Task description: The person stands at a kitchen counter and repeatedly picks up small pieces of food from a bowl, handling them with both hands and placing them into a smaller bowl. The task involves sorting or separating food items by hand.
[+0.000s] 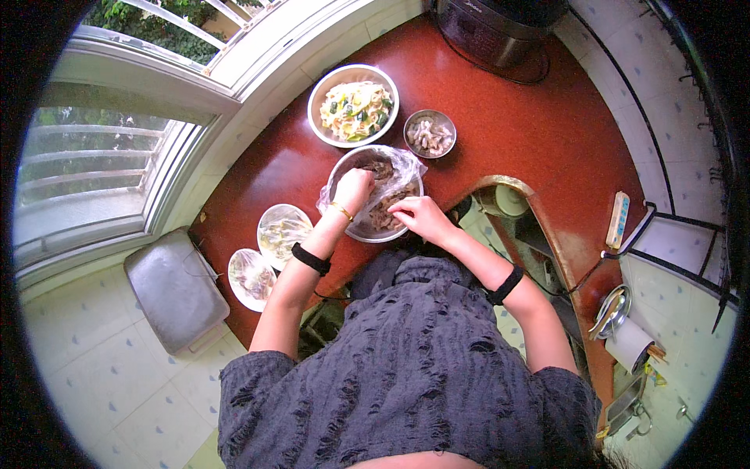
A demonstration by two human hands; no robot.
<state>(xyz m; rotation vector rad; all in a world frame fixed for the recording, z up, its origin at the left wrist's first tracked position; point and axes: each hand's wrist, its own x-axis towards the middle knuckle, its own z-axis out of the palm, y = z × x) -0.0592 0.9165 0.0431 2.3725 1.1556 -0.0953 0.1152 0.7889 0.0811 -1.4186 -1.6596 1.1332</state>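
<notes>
A metal bowl [384, 237] stands on the red-brown counter before me, with brownish shrimp [384, 217] in it. Clear plastic film [404, 167] lies partly over the bowl and hangs past its rim. My left hand [354, 190] is over the bowl's left part, fingers curled down at the film; its fingertips are hidden. My right hand [423, 218] is at the bowl's right edge, thumb and fingertips pinched together over the contents; whether it grips a shrimp or film is too small to tell. Behind stand a bowl of sliced food with green pieces [354, 111] and a small metal bowl of peeled shrimp [430, 136].
Two film-covered white bowls [285, 231] [252, 280] stand near my left forearm. A black appliance [498, 35] is at the back. A power strip [617, 220] lies at the right. The counter's curved cut-out [527, 190] opens near my right arm. A metal tray [176, 287] leans at the left.
</notes>
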